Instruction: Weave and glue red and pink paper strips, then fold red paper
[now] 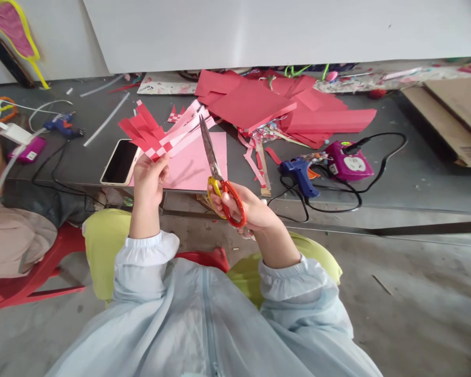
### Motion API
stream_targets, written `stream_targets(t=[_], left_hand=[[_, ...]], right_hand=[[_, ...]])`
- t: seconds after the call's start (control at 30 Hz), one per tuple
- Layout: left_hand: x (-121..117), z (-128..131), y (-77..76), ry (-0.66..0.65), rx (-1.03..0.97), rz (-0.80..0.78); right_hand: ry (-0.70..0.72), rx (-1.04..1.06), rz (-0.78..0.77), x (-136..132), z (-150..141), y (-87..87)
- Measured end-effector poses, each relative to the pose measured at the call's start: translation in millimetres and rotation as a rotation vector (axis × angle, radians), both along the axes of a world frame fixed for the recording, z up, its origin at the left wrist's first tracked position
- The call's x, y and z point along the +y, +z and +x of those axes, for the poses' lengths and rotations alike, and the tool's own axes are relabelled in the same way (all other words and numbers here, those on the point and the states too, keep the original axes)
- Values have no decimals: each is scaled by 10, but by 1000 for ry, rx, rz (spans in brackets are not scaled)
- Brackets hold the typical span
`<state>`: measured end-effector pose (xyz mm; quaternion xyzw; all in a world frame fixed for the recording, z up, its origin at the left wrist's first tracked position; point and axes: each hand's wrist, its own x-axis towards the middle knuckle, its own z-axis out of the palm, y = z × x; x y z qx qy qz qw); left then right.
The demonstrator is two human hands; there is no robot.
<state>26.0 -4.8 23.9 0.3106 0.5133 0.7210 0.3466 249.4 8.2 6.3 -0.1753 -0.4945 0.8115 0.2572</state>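
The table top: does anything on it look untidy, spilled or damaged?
The red sheets lie in a crooked heap, paper scraps scattered nearby. The black cable by the blue glue gun looks tangled and seems to overhang the table.

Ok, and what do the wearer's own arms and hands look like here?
Both the left hand and the right hand are bare, without gloves. The pale blue, thin fabric sleeves are loose and wrinkled, ending in gathered, frilled cuffs partway along the forearms. No markings show on the sleeves.

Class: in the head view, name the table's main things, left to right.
Magenta box, blue glue gun, dark-screened phone, pale pink paper sheet, second blue glue gun, second magenta box, brown cardboard.
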Motion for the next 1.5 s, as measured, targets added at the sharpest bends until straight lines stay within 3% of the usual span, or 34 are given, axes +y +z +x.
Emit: stream_targets(t=[0.2, 0.47, 0.8, 1.23, 1.5], left_hand=[[-165, 88, 78, -45, -233, -24], [-311, 201, 139, -30, -361, 26], [-398, 200, 207, -13, -196, -31], [-392, 219, 256, 4, -213, -9], [-417, 187, 216, -68, -200, -34]], right_hand=[[188, 7, 188, -55, 25, -179], [352, 0, 234, -153, -5, -241], [342, -89, 303, -171, -7, -215], [345, -98, 326, -183, -37, -254], [370, -168, 333, -200, -20, -221]])
